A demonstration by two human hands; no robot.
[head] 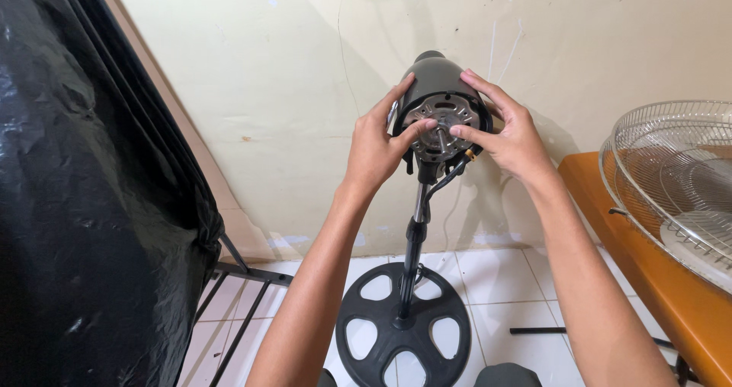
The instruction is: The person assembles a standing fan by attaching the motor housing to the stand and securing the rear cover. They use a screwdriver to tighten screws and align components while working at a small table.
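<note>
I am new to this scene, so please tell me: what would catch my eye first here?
In the centre, the left hand and right hand clasp a black fan motor housing atop a pole, fingers touching its bare metal face. Below stands the round black base on white tiles. At right, a wire fan guard rests on an orange table.

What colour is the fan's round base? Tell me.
Black, with oval cutouts: the round base shows clearly in the head view.
</note>
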